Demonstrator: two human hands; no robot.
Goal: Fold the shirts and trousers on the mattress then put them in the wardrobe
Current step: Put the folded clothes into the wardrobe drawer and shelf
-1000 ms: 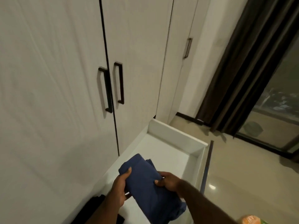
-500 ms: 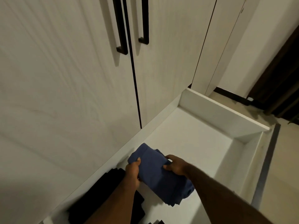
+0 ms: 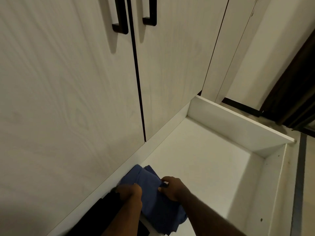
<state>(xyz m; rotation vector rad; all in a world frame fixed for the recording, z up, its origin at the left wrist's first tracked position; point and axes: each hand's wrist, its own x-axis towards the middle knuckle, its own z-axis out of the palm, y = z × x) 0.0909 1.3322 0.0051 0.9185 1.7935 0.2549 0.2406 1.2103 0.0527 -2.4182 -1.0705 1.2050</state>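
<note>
You are looking down into a pulled-out white wardrobe drawer (image 3: 238,126), with the closed wardrobe doors (image 3: 68,82) rising above it from 9 to 12 o'clock. Two black door handles (image 3: 120,23) sit at 12 o'clock.

Your two hands hold a folded blue garment (image 3: 153,198) at 6 o'clock, low in the near left part of the drawer, close against the drawer's back edge where it meets the doors. Whether it already rests on the drawer floor cannot be told. Your left hand (image 3: 130,191) grips the garment's left edge, fingers curled shut around the cloth. Your right hand (image 3: 172,187) pinches the right edge, thumb and fingers pressed together on a fold.

Just beside the blue garment, at 7 o'clock, lies a dark folded garment (image 3: 105,212), partly hidden by your left forearm; the two seem to touch or nearly touch. The rest of the drawer floor, out toward 3 o'clock, is bare.

The step in hand looks like placing: folding seems done for this piece, and you are setting it down next to the dark one. The next move likely calls for lowering it flat, keeping the folds together as you loosen both hands, then drawing them out without dragging the cloth
</note>
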